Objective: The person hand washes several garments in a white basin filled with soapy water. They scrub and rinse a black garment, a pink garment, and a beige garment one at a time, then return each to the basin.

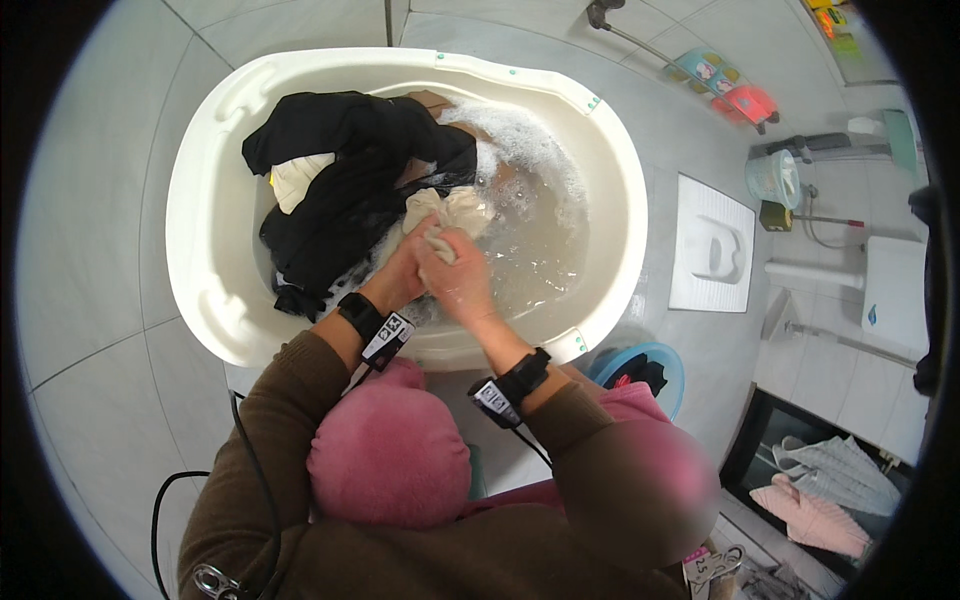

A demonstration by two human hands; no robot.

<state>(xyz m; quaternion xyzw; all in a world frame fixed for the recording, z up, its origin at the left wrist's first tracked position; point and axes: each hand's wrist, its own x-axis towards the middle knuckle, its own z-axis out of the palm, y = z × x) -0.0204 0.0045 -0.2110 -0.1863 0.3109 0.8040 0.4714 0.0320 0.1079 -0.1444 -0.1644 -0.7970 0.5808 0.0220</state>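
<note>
A cream-coloured cloth [465,210] is bunched between my two hands, just above soapy water [535,240] in a large white tub [620,215]. My left hand [405,262] is closed on its lower left part. Pressed against it, my right hand [458,275] grips the same cloth, a fold of which pokes out between the fingers. Left of my hands lies a heap of wet black clothing [365,190], with another cream piece [298,182] resting on it. Some brown fabric [430,102] shows at the heap's far side. White suds [520,135] float along the far right.
A light blue basin [675,375] with dark clothes stands on the floor to the right of my knees. Farther right, a white squat toilet [712,245] is set in the floor. A wall rail [650,50] holds slippers. Black cables [240,440] run along my left arm.
</note>
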